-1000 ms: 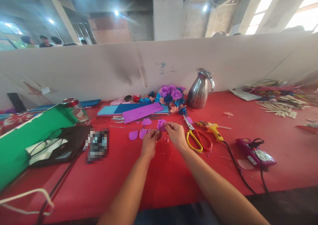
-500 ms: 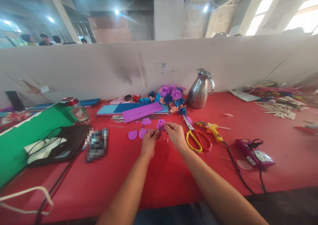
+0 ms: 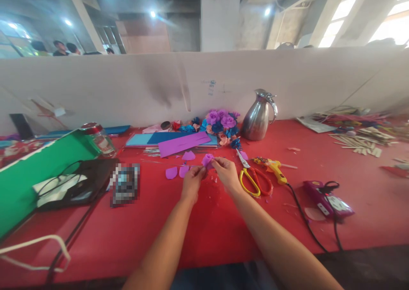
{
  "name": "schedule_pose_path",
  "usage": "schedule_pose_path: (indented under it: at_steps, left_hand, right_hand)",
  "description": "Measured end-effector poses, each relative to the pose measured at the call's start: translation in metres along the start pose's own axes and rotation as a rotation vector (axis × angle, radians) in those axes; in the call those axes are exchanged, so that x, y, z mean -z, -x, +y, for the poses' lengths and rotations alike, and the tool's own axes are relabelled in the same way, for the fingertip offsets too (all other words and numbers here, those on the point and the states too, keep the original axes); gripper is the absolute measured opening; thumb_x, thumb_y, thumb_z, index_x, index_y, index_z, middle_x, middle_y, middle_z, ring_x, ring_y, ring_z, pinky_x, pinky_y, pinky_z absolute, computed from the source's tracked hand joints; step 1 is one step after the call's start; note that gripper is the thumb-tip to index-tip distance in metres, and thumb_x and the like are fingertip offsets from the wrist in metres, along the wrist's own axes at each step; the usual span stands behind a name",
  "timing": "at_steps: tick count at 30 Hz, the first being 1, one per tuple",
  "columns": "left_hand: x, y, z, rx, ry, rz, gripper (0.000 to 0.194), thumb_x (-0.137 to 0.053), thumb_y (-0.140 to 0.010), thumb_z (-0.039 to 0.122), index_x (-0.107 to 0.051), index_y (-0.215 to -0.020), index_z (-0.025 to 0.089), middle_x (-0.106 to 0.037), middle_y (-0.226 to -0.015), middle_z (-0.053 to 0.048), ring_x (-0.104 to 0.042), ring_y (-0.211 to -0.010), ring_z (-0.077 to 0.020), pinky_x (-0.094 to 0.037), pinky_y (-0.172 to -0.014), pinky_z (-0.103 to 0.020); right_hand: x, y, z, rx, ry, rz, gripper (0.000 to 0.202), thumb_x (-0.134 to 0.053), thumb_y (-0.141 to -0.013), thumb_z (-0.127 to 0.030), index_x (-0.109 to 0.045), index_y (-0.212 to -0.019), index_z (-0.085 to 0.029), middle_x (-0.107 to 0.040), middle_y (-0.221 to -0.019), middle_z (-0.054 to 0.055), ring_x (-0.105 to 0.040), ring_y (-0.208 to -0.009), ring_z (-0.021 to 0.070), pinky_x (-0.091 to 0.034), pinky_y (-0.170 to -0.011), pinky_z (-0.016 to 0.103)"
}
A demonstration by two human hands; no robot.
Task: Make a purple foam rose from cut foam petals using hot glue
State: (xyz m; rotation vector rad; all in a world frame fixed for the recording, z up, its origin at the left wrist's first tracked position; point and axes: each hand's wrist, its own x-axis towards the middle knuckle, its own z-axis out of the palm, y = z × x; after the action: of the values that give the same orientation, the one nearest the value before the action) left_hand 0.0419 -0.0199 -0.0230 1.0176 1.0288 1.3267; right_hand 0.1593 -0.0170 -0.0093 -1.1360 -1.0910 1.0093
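A small purple paper flower [image 3: 207,160] is held up between both hands above the red table. My left hand [image 3: 193,181] is closed at its base, where a thin wire stem runs out to the left. The fingertips of my right hand [image 3: 226,170] pinch the flower's right side. Loose purple petals [image 3: 171,173] lie just left of my hands. Scissors [image 3: 250,181] with yellow and red handles rest beside my right hand, and past them lies a yellow glue gun [image 3: 275,169]. Behind the flower is a strip of purple crepe paper [image 3: 183,144].
Finished paper flowers [image 3: 222,121] are bunched at the back beside a steel jug [image 3: 259,115]. A purple power strip [image 3: 328,199] with cords sits on the right, near wooden sticks [image 3: 361,141]. To the left are a glass jar [image 3: 98,138], a dark bag [image 3: 96,175] and a green board [image 3: 44,168].
The view has shifted very slightly. Both hands stay on the purple flower in nearly the same pose; nothing was let go or picked up.
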Motion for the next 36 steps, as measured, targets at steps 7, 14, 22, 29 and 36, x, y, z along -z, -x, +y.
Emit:
schedule_pose_path:
  at_steps: [7, 14, 22, 29, 36]
  left_hand:
    - [0.001, -0.002, -0.003, -0.009, 0.087, 0.035, 0.029, -0.078, -0.056, 0.033, -0.067, -0.076, 0.015, -0.064, -0.07, 0.0, -0.054, -0.063, -0.011, -0.042, -0.066, -0.025]
    - [0.001, -0.001, 0.0, -0.035, 0.038, 0.029, 0.023, -0.076, -0.057, 0.032, -0.065, -0.069, 0.016, -0.059, -0.061, 0.002, -0.048, -0.058, -0.0101, -0.037, -0.062, -0.023]
    - [0.002, 0.0, 0.0, -0.051, -0.017, 0.034, 0.022, -0.074, -0.059, 0.034, -0.062, -0.066, 0.016, -0.057, -0.06, 0.002, -0.048, -0.058, -0.0106, -0.035, -0.061, -0.024]
    - [0.004, -0.002, -0.001, -0.064, -0.015, 0.024, 0.023, -0.075, -0.059, 0.035, -0.064, -0.069, 0.017, -0.057, -0.062, 0.002, -0.046, -0.059, -0.0109, -0.033, -0.061, -0.024]
    - [0.004, -0.002, -0.001, -0.059, 0.009, 0.027, 0.022, -0.075, -0.061, 0.035, -0.065, -0.071, 0.018, -0.058, -0.064, 0.002, -0.048, -0.062, -0.0115, -0.035, -0.064, -0.025]
  right_hand:
    - [0.0, 0.001, -0.001, -0.01, -0.006, 0.005, 0.031, -0.059, -0.072, -0.043, -0.071, -0.081, -0.016, -0.07, -0.07, 0.003, -0.059, -0.064, 0.0163, -0.041, -0.057, 0.024]
    - [-0.001, -0.001, -0.003, -0.003, -0.053, 0.002, 0.026, -0.061, -0.068, -0.039, -0.07, -0.076, -0.016, -0.069, -0.065, 0.002, -0.06, -0.062, 0.0154, -0.042, -0.06, 0.025]
    - [0.001, 0.0, -0.004, 0.007, -0.037, 0.005, 0.025, -0.061, -0.07, -0.039, -0.068, -0.075, -0.016, -0.066, -0.061, 0.001, -0.055, -0.055, 0.0128, -0.04, -0.055, 0.024]
    - [0.003, 0.002, -0.012, 0.001, -0.094, -0.017, 0.022, -0.06, -0.068, -0.038, -0.066, -0.072, -0.017, -0.066, -0.062, 0.001, -0.057, -0.057, 0.0135, -0.042, -0.057, 0.025]
    - [0.008, 0.004, -0.02, -0.016, -0.094, -0.05, 0.02, -0.053, -0.06, -0.024, -0.066, -0.074, -0.018, -0.068, -0.067, 0.001, -0.06, -0.062, 0.0138, -0.044, -0.061, 0.024]
